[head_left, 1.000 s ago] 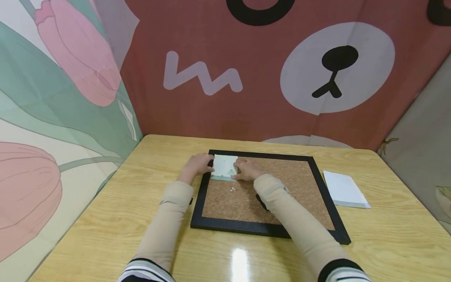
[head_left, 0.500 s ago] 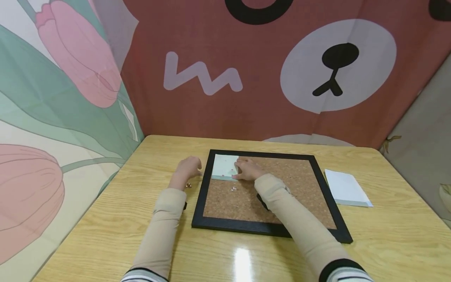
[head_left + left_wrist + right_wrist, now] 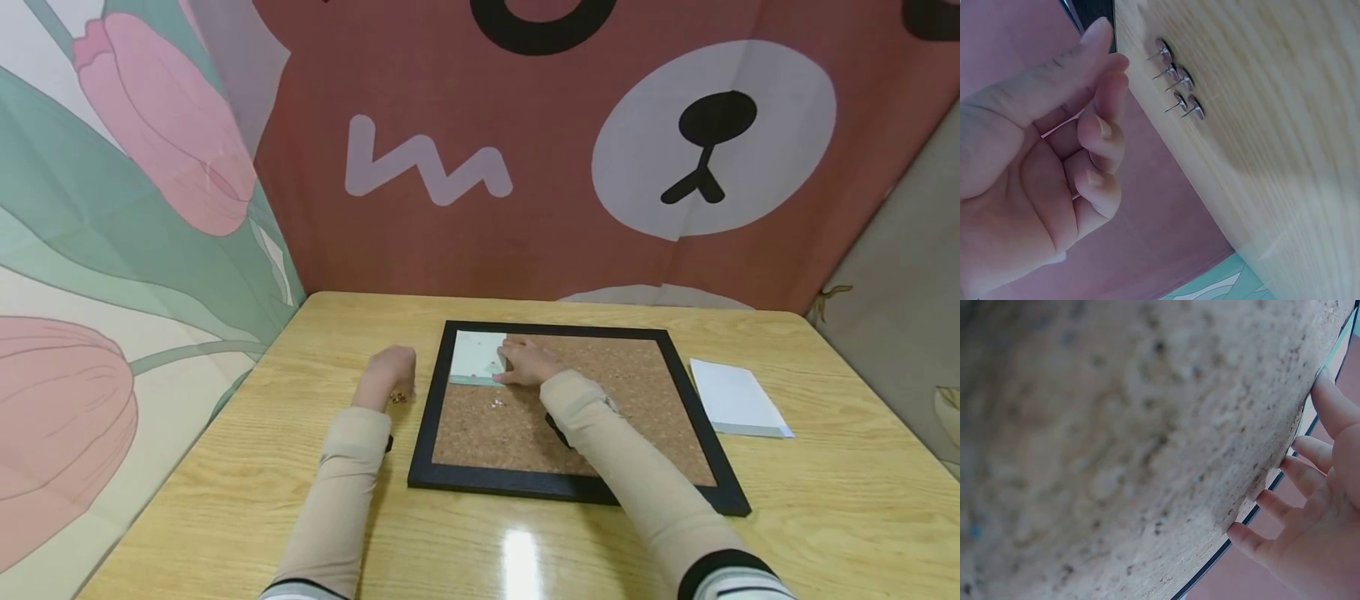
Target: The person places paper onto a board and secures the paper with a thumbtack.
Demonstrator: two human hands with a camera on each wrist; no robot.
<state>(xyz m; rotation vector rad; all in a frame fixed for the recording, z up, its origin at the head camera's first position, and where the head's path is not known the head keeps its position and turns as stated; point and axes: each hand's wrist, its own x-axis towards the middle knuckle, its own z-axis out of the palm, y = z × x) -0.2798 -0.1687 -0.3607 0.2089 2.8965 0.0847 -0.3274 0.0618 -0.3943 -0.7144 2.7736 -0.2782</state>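
Observation:
A pale paper sheet with a green lower edge [image 3: 474,355] lies in the upper left corner of a black-framed corkboard [image 3: 495,437]. My right hand [image 3: 528,363] rests at the sheet's right edge; the right wrist view shows its spread fingers [image 3: 1249,540] touching the board's surface. Left of the frame, my left hand [image 3: 387,375] is over the table beside several thumbtacks [image 3: 1179,81], which lie with their points up. Its fingers [image 3: 1102,134] are bent loosely, with the thumb near the index finger. Nothing shows between them.
A stack of white paper [image 3: 738,398] lies on the wooden table [image 3: 360,321], right of the board. Small shiny bits [image 3: 497,403] sit on the cork below the sheet. A printed cloth [image 3: 555,225] hangs behind the table.
My left hand has left the sheet's left edge and moved left and nearer to me, over to the thumbtacks. The right hand stays at the sheet.

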